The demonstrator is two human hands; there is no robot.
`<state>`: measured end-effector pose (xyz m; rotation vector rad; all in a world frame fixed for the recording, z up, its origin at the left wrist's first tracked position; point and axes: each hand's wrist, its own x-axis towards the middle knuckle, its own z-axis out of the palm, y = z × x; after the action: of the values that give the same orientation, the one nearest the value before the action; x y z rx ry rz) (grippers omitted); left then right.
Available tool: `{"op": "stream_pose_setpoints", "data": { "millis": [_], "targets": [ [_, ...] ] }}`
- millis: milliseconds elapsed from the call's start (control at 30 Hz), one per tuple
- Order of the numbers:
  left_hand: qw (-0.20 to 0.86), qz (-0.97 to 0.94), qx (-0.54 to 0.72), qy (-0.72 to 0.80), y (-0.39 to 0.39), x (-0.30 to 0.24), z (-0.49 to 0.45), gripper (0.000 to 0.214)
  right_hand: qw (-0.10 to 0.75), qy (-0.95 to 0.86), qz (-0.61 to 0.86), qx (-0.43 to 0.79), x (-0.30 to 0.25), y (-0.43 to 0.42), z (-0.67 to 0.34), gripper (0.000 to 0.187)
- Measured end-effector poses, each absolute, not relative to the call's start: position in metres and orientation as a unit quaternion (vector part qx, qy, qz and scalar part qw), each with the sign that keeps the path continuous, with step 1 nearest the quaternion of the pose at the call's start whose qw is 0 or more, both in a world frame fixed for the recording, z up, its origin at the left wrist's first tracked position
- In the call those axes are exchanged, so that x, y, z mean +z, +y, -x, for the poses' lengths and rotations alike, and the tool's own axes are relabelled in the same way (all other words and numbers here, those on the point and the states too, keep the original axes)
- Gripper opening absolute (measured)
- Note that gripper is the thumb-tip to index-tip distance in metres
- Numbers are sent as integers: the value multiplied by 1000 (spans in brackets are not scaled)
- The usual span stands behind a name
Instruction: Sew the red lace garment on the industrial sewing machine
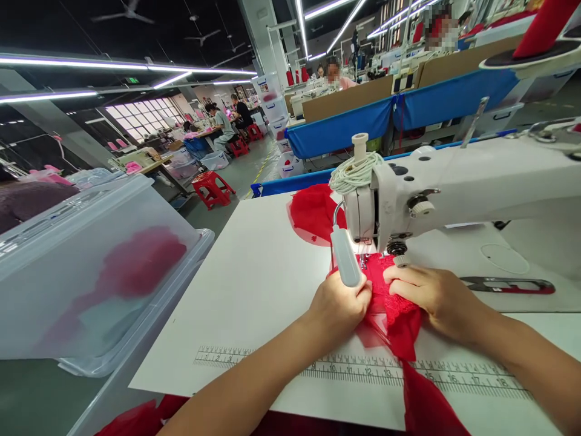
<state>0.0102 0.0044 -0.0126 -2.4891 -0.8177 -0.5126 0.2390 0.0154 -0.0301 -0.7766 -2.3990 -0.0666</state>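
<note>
Left hand: palm down, fingers curled onto the left side of the red lace fabric, pressing it to the white table just under the small lamp. Right hand: flat on the right side of the same fabric, fingers stretched towards the needle area; neither hand lifts it. The fabric lies near the front edge of the table, below the head of the white sewing machine, and trails over the printed ruler and off the front edge. More red fabric is heaped behind the machine head, towards the far edge. Scissors lie right of the right hand (red-lined handles). Clear plastic bin stands beside the table's left edge, holding red cloth.
</note>
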Motion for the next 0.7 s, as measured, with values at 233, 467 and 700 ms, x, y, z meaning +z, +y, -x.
{"op": "stream_pose_setpoints", "data": {
  "millis": [233,467,700],
  "targets": [
    [237,905,-170,-310,-3,-13,-8,23,285,-925,251,-31,-23,19,-237,31],
    [214,909,-156,-323,-4,-8,-1,24,281,-925,256,-19,-25,17,-236,40],
    [221,904,-178,-320,0,-11,3,22,295,-919,256,-53,-24,13,-231,42]
  ]
}}
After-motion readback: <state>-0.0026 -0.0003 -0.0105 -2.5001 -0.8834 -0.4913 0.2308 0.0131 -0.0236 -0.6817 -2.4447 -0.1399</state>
